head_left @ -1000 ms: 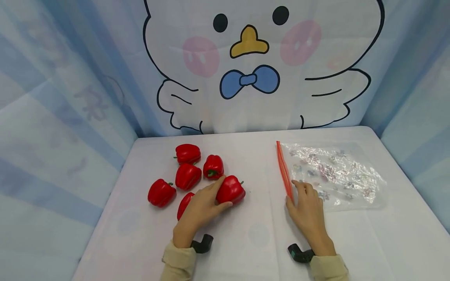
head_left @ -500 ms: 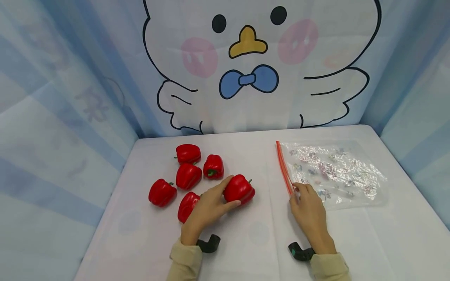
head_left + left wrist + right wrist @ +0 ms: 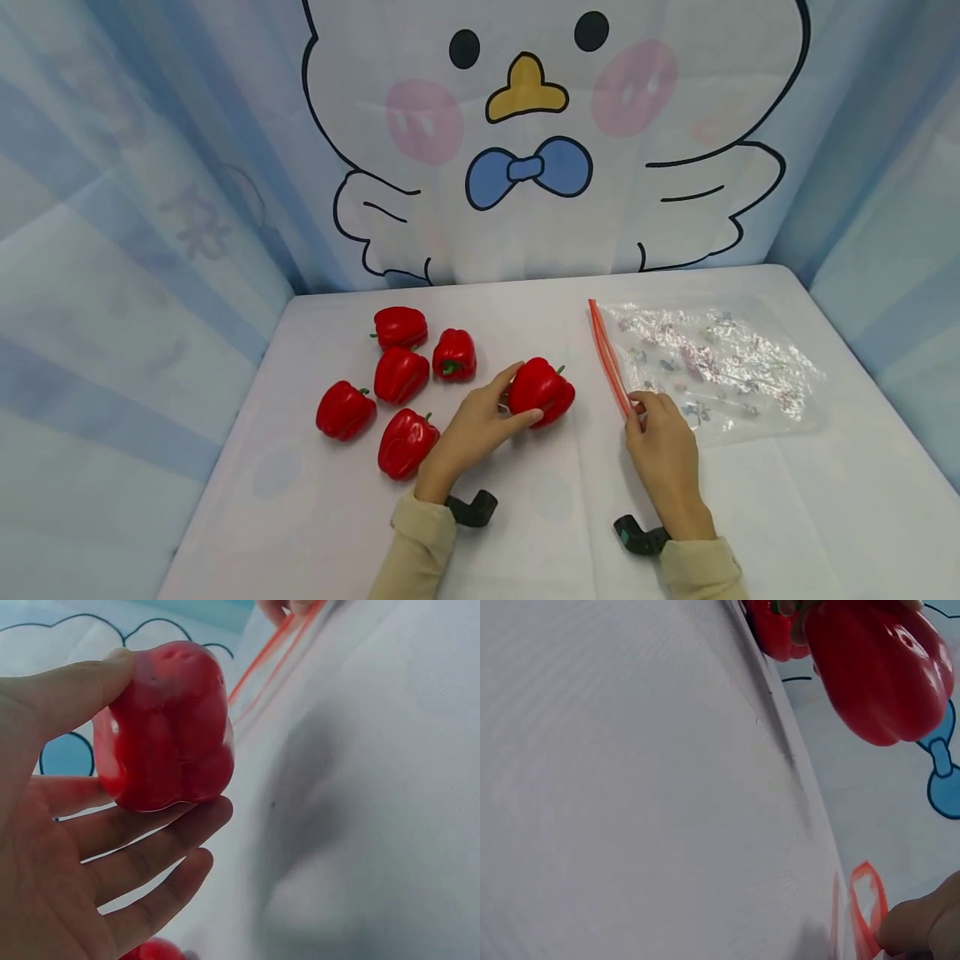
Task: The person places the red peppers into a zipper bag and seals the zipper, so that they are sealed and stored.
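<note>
1. The left hand (image 3: 468, 433) has its thumb and fingers curled round a red pepper (image 3: 542, 392), just below the middle of the head view and lifted a little off the white table (image 3: 525, 517) — the left wrist view shows the thumb on top and the fingers cupped beneath it.
2. The pepper looks glossy, smooth and rigid; judging by its uniform shine it is likely a light plastic model, so it should lift easily but could slip. A wrap across the broad lobed body, as here, seems safer than the small green stem.
3. The right hand (image 3: 663, 454), lower right of centre, pinches the red zip strip at the near corner of a clear printed bag (image 3: 712, 367) lying flat on the table.
4. The bag looks thin, limp and slick — the stiffer zip edge is the sensible place to grip it.
5. Five more peppers (image 3: 401, 375) sit clustered left of centre.
</note>
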Available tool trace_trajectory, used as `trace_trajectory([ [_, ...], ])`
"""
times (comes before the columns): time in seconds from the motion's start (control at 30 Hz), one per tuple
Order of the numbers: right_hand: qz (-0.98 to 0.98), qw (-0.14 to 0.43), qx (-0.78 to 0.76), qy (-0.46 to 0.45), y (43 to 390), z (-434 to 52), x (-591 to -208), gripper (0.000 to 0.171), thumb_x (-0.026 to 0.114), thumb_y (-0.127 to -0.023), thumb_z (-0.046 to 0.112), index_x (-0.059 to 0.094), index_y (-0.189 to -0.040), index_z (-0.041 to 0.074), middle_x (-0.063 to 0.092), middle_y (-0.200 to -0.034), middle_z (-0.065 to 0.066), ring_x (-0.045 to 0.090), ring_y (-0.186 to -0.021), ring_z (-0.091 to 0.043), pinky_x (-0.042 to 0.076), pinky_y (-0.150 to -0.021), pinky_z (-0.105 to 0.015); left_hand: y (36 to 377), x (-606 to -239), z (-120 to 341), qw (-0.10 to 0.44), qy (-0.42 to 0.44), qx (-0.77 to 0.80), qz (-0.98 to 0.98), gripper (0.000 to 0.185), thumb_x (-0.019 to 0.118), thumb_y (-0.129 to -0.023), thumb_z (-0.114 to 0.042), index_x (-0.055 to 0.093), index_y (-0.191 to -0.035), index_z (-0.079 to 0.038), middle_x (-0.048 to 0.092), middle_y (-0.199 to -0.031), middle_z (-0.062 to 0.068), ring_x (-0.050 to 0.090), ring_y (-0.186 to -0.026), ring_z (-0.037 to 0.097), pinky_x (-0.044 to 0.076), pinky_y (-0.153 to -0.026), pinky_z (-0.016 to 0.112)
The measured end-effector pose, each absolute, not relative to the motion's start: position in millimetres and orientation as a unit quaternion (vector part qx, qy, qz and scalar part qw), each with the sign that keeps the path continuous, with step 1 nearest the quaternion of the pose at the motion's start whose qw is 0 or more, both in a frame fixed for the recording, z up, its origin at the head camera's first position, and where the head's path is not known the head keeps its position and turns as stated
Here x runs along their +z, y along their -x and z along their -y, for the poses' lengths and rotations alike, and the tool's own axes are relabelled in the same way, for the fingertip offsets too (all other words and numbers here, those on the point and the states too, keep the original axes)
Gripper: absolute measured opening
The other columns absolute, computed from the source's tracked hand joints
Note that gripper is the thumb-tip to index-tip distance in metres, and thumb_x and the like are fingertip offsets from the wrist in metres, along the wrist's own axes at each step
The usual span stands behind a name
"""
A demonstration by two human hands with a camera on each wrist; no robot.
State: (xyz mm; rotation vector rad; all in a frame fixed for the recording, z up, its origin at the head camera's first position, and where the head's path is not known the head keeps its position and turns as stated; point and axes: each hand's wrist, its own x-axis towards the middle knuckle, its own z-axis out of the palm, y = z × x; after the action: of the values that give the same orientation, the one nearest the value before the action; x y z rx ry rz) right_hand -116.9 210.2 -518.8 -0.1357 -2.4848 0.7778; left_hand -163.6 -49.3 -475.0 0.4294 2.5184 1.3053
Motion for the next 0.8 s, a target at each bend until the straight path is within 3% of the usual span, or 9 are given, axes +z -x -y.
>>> trace_trajectory([
  [0.47, 0.906, 0.343, 0.244, 0.04, 118.3, -209.7, -519.5, 0.018, 0.068, -0.087, -0.008, 0.073, -0.104, -0.006, 0.063, -0.089, -0.02, 0.061, -0.061, -0.029, 0.049, -0.051, -0.043, 190.2, -470.3, 17.7, 0.151, -0.161, 0.437, -0.872, 0.082, 0.074, -0.092, -0.053, 0.039, -0.161, -0.028, 0.068, -0.132, 0.005, 0.062, -0.115, 0.02, 0.061, -0.088, 0.038],
  [0.8, 0.902, 0.358, 0.239, 0.04, 116.5, -211.5, -518.0, 0.019, 0.069, -0.086, -0.008, 0.075, -0.104, -0.003, 0.066, -0.091, -0.018, 0.065, -0.066, -0.029, 0.05, -0.053, -0.043, 204.6, -473.4, -7.8, 0.131, -0.196, 0.401, -0.885, 0.079, 0.073, -0.095, -0.048, 0.038, -0.162, -0.023, 0.063, -0.147, 0.006, 0.064, -0.125, 0.023, 0.06, -0.099, 0.041],
])
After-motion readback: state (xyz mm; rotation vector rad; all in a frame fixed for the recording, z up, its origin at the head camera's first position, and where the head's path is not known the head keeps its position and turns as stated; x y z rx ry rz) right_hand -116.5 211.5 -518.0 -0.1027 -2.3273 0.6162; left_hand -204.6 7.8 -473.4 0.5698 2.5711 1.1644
